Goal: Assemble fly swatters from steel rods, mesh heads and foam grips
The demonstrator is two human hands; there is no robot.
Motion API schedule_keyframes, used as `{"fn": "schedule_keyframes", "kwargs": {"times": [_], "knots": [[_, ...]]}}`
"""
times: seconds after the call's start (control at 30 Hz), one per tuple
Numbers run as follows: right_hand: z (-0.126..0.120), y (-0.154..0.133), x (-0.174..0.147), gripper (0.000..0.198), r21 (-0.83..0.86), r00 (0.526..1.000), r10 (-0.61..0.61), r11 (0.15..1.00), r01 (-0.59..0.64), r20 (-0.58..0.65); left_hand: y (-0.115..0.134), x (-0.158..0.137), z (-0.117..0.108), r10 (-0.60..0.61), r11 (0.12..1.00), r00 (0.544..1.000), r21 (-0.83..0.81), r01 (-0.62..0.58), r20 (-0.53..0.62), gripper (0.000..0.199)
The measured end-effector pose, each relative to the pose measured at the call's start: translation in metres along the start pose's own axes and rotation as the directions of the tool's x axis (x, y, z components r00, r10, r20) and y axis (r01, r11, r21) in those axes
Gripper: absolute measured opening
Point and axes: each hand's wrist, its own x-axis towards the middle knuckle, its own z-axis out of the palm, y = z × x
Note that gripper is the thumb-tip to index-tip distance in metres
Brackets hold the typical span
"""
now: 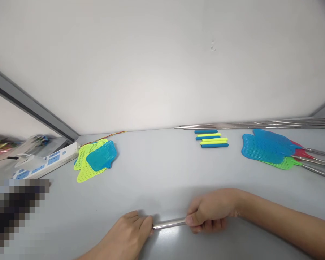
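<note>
A short, shiny metal rod (169, 224) spans the gap between my two hands, low over the grey table and close to its near side. My left hand (131, 231) pinches the rod's left end between thumb and fingers. Around the other end my right hand (209, 213) is closed, slightly blurred, with the thumb along the metal. Both ends are covered by my fingers, so I cannot see what, if anything, is attached there. Beyond my right hand lie several blue and yellow handle tubes (215, 141) in a loose stack.
Yellow and blue fly swatter heads (101, 156) lie at the left, beside a white power strip (56, 159). Swatters with metal shafts (271, 148) are piled at the right. Long thin metal rods (254, 124) lie along the back wall (151, 65).
</note>
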Motion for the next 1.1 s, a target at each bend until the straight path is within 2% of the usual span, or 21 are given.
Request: {"fn": "schedule_keyframes", "kwargs": {"times": [0.13,0.33,0.43,0.53,0.7,1.0,1.1], "knots": [[-0.001,-0.001,0.001,0.023,-0.014,1.0,0.023,1.0,-0.023,0.005,0.0,0.0,0.008,-0.035,0.996,0.999,-0.082,0.037,0.029,0.013],[-0.001,0.0,0.001,0.023,-0.069,0.998,0.05,0.996,-0.054,-0.049,0.001,0.007,0.013,-0.039,0.993,0.998,-0.114,0.044,0.046,0.012],[-0.002,-0.001,-0.002,0.025,-0.065,0.996,0.027,0.997,-0.033,-0.08,-0.005,0.012,0.005,-0.062,0.99,0.998,-0.124,0.062,0.004,0.017],[-0.004,-0.003,-0.006,0.027,-0.027,0.993,-0.051,0.998,0.048,-0.105,-0.014,0.013,-0.012,-0.067,0.993,0.997,-0.101,0.062,-0.047,0.022],[-0.012,-0.005,-0.009,0.027,0.05,0.989,-0.142,0.988,0.144,-0.038,-0.023,0.006,-0.037,-0.113,0.991,0.991,-0.077,0.108,-0.066,0.023],[-0.014,-0.006,-0.009,0.031,0.144,0.989,-0.149,0.978,0.149,-0.012,-0.028,0.011,-0.035,-0.155,0.987,0.981,-0.066,0.148,-0.114,0.026],[-0.014,-0.006,-0.007,0.031,0.178,0.987,-0.159,0.972,0.156,0.008,-0.028,0.014,-0.038,-0.132,0.991,0.985,-0.05,0.127,-0.107,0.026]]}}
